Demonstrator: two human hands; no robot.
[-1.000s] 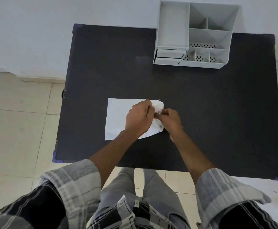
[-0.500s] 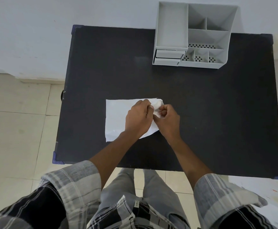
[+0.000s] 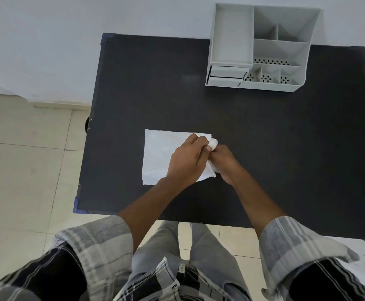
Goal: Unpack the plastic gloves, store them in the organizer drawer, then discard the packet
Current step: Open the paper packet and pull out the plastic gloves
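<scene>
Two hands meet mid-table, toward its near edge: left hand [image 3: 188, 164] and right hand [image 3: 225, 162] both pinch one flat white plastic packet [image 3: 158, 157] at its crumpled right end, rest lying on the black rectangular table [image 3: 133, 94]. One grey plastic organizer [image 3: 262, 46], far-right corner, two drawers [image 3: 226, 74] closed.

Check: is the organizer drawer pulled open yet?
No. The drawer sits flush in the organizer, while both hands, left and right, work at the packet.
</scene>
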